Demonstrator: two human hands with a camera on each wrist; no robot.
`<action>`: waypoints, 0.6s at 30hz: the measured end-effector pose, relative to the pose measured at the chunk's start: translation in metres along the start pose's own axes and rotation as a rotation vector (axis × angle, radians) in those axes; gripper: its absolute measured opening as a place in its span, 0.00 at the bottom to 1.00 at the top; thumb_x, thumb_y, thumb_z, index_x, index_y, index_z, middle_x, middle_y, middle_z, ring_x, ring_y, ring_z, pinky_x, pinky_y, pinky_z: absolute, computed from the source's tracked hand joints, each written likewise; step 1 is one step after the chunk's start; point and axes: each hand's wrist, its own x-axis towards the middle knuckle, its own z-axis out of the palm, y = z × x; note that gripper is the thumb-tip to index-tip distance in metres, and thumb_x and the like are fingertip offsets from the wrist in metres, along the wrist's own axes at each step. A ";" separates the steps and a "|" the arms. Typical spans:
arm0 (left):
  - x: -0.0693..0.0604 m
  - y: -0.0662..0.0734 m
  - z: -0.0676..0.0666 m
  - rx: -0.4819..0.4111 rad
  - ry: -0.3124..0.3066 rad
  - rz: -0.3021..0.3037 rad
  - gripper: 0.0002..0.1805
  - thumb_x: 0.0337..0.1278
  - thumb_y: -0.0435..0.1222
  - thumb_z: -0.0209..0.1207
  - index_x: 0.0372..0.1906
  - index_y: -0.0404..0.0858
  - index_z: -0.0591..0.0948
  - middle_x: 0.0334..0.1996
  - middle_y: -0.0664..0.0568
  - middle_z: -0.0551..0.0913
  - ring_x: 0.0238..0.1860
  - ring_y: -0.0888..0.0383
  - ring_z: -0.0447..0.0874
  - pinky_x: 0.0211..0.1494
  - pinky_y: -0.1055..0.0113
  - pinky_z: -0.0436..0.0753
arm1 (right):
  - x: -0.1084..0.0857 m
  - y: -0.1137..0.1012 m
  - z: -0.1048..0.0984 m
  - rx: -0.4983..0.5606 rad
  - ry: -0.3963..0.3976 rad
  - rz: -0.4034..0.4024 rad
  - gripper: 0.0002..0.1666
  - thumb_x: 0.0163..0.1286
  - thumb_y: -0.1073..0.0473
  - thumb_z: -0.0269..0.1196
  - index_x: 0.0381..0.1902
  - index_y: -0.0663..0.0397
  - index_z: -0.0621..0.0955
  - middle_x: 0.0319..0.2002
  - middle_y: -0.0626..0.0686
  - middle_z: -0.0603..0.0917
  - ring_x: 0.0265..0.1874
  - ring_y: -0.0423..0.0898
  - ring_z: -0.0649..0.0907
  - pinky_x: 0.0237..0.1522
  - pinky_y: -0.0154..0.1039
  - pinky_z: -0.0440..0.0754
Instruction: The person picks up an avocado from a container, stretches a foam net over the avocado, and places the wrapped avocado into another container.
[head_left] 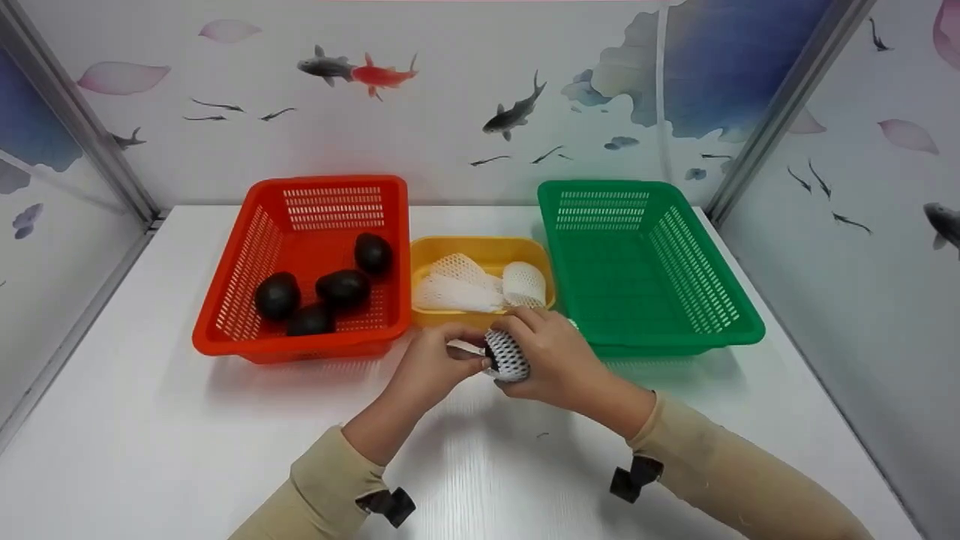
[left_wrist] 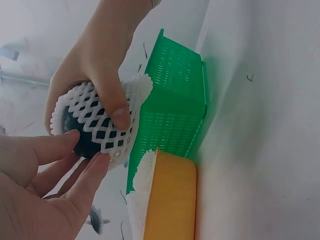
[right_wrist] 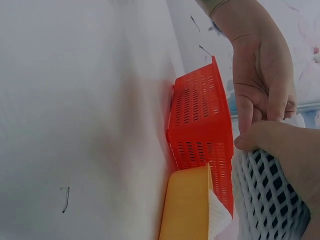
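Held above the white table [head_left: 300, 439], midway between its side edges and on the near side of the yellow tub [head_left: 450, 318], is a dark, rounded fruit [left_wrist: 86, 146] in a foam net [head_left: 511, 360]. The net lies crosswise, open end toward the left hand [head_left: 437, 365], whose thumb and fingertips pinch at that rim; the right hand [head_left: 559, 351] is wrapped round the netted body. Noted: pale springy mesh, diamond openings, dark skin showing through; far tip unseen.

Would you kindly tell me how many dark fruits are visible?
5: left fruit, front fruit, middle fruit and back fruit in the red basket; netted fruit in the right hand. More may be hidden.
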 end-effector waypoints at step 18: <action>0.006 -0.006 -0.002 -0.124 0.093 -0.042 0.11 0.53 0.28 0.64 0.42 0.31 0.79 0.34 0.46 0.79 0.33 0.54 0.80 0.39 0.65 0.83 | -0.002 0.005 -0.006 0.107 0.044 -0.073 0.38 0.45 0.50 0.79 0.51 0.56 0.76 0.50 0.53 0.78 0.49 0.51 0.78 0.51 0.50 0.78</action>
